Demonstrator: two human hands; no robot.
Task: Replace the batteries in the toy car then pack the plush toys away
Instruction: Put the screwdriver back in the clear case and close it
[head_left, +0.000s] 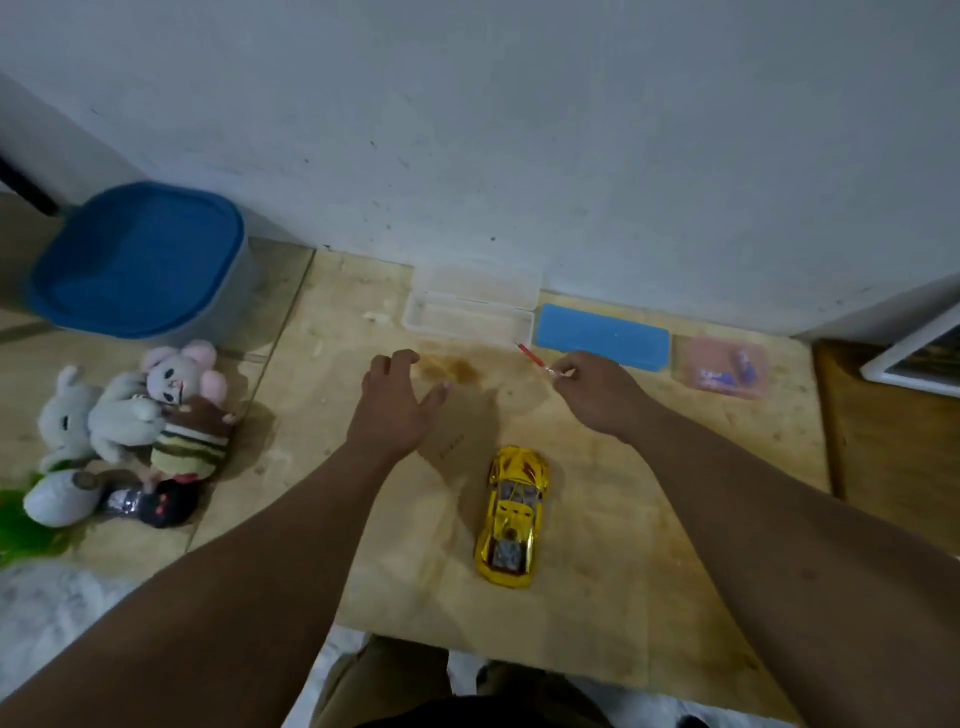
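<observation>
1. Nearest the person, the yellow toy car (511, 517) stands on its wheels on the wooden board (675, 519), below and between the two hands, touched by neither.
2. The left hand (397, 402) hovers palm down over the board, up and to the left of the car, fingers spread and loose, holding nothing.
3. The right hand (597, 392) is pinched at thumb and fingertips on a thin red screwdriver (530, 355), whose shaft points up and left away from the grip. The tip lies near the corner of the clear plastic case (470, 306); whether they touch I cannot tell.
4. Just beyond the right hand's knuckles lies a blue tray (602, 336), flat on the board.
5. To the right of that grip, well apart, sits a pink translucent box (719, 366) with small blue items inside, too blurred to name.
6. Far left of the open hand, off the board, the plush toys (140, 431) lie heaped together on the floor.
7. Beyond the plush heap, against the wall (519, 130), stands a container with a blue lid (137, 257) closed on it.
</observation>
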